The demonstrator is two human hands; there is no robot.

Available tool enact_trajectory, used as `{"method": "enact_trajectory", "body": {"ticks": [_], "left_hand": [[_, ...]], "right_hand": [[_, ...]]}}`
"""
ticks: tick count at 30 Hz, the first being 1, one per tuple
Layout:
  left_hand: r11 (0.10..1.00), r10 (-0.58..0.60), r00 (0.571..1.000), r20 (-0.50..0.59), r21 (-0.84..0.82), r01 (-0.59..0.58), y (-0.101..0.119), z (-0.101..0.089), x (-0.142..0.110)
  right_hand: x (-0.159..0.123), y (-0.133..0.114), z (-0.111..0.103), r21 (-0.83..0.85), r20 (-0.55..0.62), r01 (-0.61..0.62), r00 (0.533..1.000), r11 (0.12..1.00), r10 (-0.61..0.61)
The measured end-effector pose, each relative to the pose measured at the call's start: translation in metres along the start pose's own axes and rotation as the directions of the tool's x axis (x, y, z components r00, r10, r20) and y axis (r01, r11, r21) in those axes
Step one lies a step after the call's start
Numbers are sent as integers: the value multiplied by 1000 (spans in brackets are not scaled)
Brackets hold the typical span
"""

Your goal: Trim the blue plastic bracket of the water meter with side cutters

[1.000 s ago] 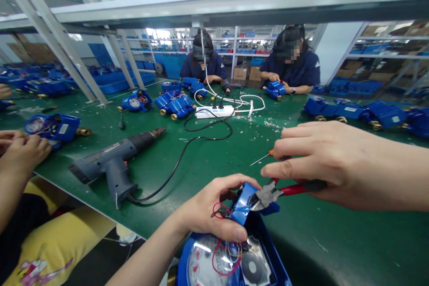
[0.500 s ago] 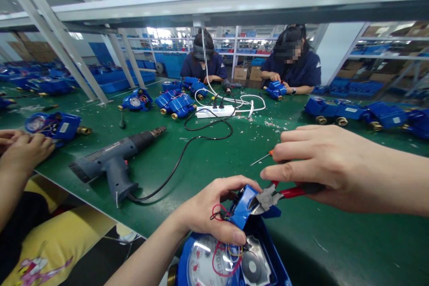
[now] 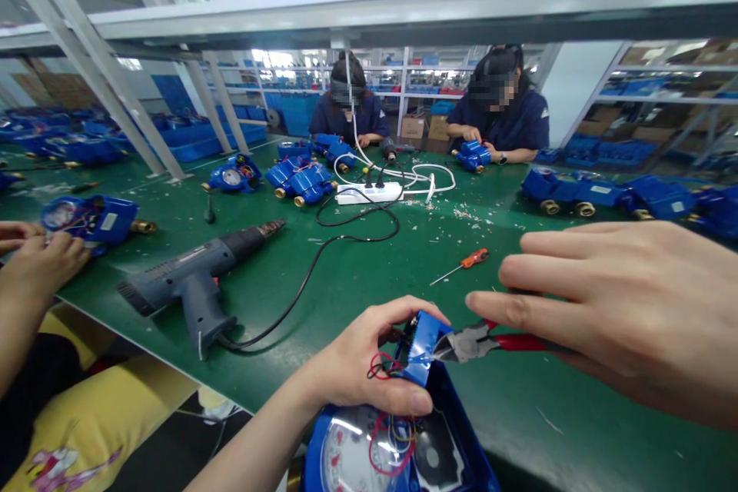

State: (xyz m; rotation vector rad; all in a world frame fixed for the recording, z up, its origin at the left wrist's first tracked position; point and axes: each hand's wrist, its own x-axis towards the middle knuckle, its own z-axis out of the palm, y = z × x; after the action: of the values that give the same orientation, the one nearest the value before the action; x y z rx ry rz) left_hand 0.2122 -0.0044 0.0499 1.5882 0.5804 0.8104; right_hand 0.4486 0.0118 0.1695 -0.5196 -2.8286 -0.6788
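My left hand (image 3: pixel 380 361) is closed around a small blue plastic housing (image 3: pixel 423 350), with red and black wires coming off its near side. Below it lies a blue water meter (image 3: pixel 351 446) with a round dial, an open compartment and loose coloured wires. My right hand (image 3: pixel 600 300) grips red-handled cutting pliers (image 3: pixel 478 342). The plier jaws are at the right edge of the blue housing; whether they bite on it I cannot tell. Beyond the pliers lies an orange-handled screwdriver (image 3: pixel 470 261).
A heat gun (image 3: pixel 196 269) with a black cord rests at left. A white power strip (image 3: pixel 369 193) sits mid-table. More blue meters (image 3: pixel 605 192) line the right side. A co-worker's hands (image 3: pixel 49 257) hold a meter at left; two people sit opposite. A shelf (image 3: pixel 369 8) spans overhead.
My right hand and the pliers have shifted right and slightly down, with the jaws moving toward the housing's edge. The screwdriver's handle has come into full view. My left hand stays nearly still.
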Motion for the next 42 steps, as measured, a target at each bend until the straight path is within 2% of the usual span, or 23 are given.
{"method": "enact_trajectory", "body": {"ticks": [3, 9, 14, 17, 20, 23, 25, 29, 35, 42], "left_hand": [[995, 13, 1000, -24, 103, -11, 5, 2, 0], [960, 66, 996, -60, 275, -47, 7, 3, 1], [964, 66, 995, -73, 263, -45, 8, 4, -1], [972, 56, 995, -77, 233, -36, 8, 4, -3], [979, 50, 995, -90, 200, -31, 6, 4, -4], [985, 53, 994, -96, 167, -36, 4, 4, -5], [986, 56, 993, -100, 161, -40, 3, 4, -5], [987, 46, 993, -105, 161, -29, 3, 4, -4], [993, 12, 993, -115, 121, 2, 5, 4, -3], [992, -3, 994, -112, 128, 17, 5, 5, -3]], "right_hand": [[-4, -2, -1, -64, 15, 97, 995, 993, -96], [-3, 1, -20, -57, 31, 98, 995, 993, -97], [-2, 4, -33, -27, 44, 62, 997, 998, -61], [-9, 1, -27, 38, 64, -47, 997, 998, 45], [-18, -8, -12, 115, 84, -175, 983, 978, 166], [-25, -20, 5, 229, 118, -243, 968, 943, 221], [-28, -26, 15, 266, 102, -251, 967, 931, 232], [-28, -29, 30, 219, 24, -241, 970, 946, 241], [-27, -25, 35, 201, -44, -196, 977, 960, 208], [-26, -20, 26, 293, 72, -232, 973, 927, 220]]}}
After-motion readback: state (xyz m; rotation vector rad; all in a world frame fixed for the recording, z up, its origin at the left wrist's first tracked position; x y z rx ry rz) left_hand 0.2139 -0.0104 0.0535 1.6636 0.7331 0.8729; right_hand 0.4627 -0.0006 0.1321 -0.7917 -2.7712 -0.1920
